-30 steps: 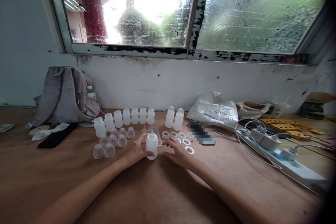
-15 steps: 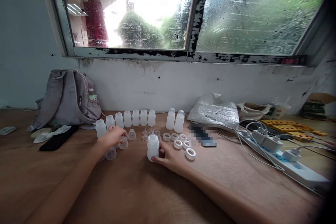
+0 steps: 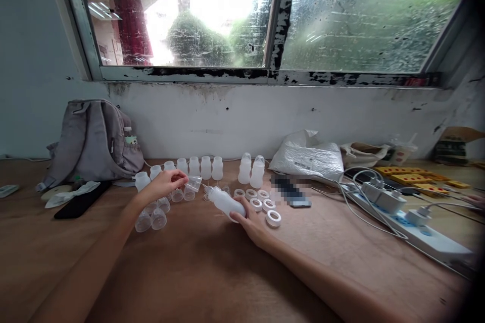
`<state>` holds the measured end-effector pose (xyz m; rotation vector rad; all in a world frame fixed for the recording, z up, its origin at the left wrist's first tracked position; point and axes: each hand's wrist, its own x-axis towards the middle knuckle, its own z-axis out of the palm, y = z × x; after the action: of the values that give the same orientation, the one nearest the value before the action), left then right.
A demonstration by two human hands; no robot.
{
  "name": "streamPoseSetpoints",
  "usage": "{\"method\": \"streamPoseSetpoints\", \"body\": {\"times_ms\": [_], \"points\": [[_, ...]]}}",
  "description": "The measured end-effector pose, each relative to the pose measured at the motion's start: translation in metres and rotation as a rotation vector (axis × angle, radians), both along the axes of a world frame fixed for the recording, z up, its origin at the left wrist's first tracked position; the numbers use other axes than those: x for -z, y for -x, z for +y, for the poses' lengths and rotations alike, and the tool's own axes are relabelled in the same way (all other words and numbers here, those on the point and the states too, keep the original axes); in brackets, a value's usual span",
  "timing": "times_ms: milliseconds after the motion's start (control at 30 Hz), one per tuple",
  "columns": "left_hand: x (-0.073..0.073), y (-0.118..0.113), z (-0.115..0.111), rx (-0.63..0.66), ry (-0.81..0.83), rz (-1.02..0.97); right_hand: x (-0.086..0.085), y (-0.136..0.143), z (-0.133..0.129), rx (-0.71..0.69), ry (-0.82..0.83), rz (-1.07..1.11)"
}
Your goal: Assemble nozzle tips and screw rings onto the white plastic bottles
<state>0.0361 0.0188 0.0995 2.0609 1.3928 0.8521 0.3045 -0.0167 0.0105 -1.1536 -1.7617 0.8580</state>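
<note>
My left hand [image 3: 172, 181] pinches a clear plastic cap [image 3: 194, 183], tilted above the other clear caps [image 3: 158, 218] on the table. In my right hand [image 3: 248, 217] is a frosted white bottle [image 3: 226, 203], tipped to the left, with a clear nipple-shaped piece at its mouth. The held cap is a short way left of that bottle end, apart from it. White rings [image 3: 273, 218] lie right of the bottle. Behind stands a row of open frosted bottles [image 3: 205, 167], and two capped bottles [image 3: 257, 171] are further right.
A grey backpack [image 3: 93, 141] and a black phone [image 3: 81, 201] are at the left. To the right are a silvery bag [image 3: 308, 158], a partly blurred-out dark object [image 3: 299, 201], a power strip [image 3: 435, 245] with cables, and yellow pieces [image 3: 413, 178]. At the right edge, another person's hand [image 3: 478, 201] shows.
The bottle in my right hand has gone from upright to tilted left, and a clear piece now shows at its mouth. My left hand has lifted a cap and moved it right.
</note>
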Motion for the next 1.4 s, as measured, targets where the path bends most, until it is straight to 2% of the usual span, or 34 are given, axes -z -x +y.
{"method": "streamPoseSetpoints", "body": {"times_ms": [267,400,733,933,1067,1267,1400], "points": [[0.000,-0.014,-0.011,0.126,0.115,-0.010,-0.001,0.001,-0.003,-0.037,-0.078,-0.058],[0.000,-0.018,-0.014,0.136,0.148,-0.012,-0.002,0.001,-0.004,-0.065,-0.096,-0.048],[0.002,-0.021,-0.016,0.156,0.117,0.037,0.003,-0.001,-0.002,-0.121,-0.071,-0.005],[0.010,-0.028,-0.011,0.170,0.114,-0.053,0.008,-0.003,-0.003,-0.050,-0.202,-0.016],[0.017,-0.030,-0.009,0.217,0.168,-0.124,0.009,-0.003,-0.006,-0.044,-0.260,-0.020],[0.024,-0.028,-0.009,0.256,0.243,-0.208,0.009,-0.006,-0.004,-0.008,-0.259,0.007],[0.025,-0.036,-0.010,0.210,0.196,-0.267,0.009,-0.001,-0.003,0.021,-0.237,0.032]]}}
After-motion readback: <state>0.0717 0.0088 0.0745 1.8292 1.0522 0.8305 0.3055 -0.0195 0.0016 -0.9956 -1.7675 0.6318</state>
